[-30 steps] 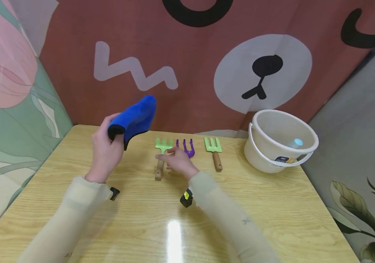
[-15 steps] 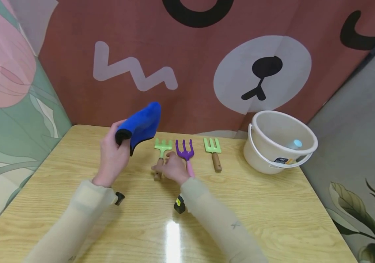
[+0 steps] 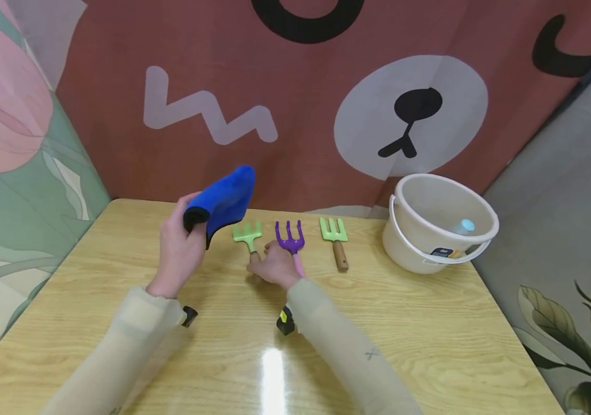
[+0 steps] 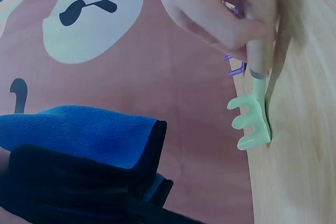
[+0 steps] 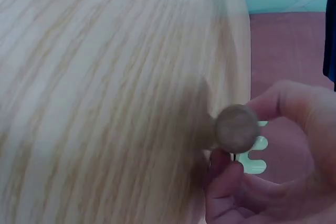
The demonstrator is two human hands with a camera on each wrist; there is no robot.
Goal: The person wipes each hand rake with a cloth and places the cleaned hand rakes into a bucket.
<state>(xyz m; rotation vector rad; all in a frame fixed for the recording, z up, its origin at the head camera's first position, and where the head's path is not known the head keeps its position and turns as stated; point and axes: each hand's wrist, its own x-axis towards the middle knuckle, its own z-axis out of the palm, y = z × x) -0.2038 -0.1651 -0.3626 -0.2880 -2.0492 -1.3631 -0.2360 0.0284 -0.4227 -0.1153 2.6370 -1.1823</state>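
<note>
My left hand (image 3: 178, 248) grips a folded blue cloth with black edging (image 3: 225, 199), held up above the table's left half. With thumb and fingers, my right hand (image 3: 275, 265) pinches the wooden handle of a small green garden rake (image 3: 247, 235). In the left wrist view the handle slants up from the table, while the rake's green prongs (image 4: 252, 121) stay low by its surface. The round handle end (image 5: 237, 128) faces the right wrist camera. Just right of that hand lies a purple hand fork (image 3: 290, 239) with a pink handle, partly hidden by the hand.
A second green garden fork (image 3: 333, 230) with a wooden handle lies farther right on the wooden table (image 3: 212, 357). At the right rear stands a beige bucket (image 3: 415, 248) with a light-blue-capped item (image 3: 463, 226) inside. A printed curtain (image 3: 295, 167) hangs behind the table.
My right hand has moved down the left green rake's handle and grasped it; the rake's head has shifted slightly left and its handle has lifted. The blue cloth has moved a little right and down.
</note>
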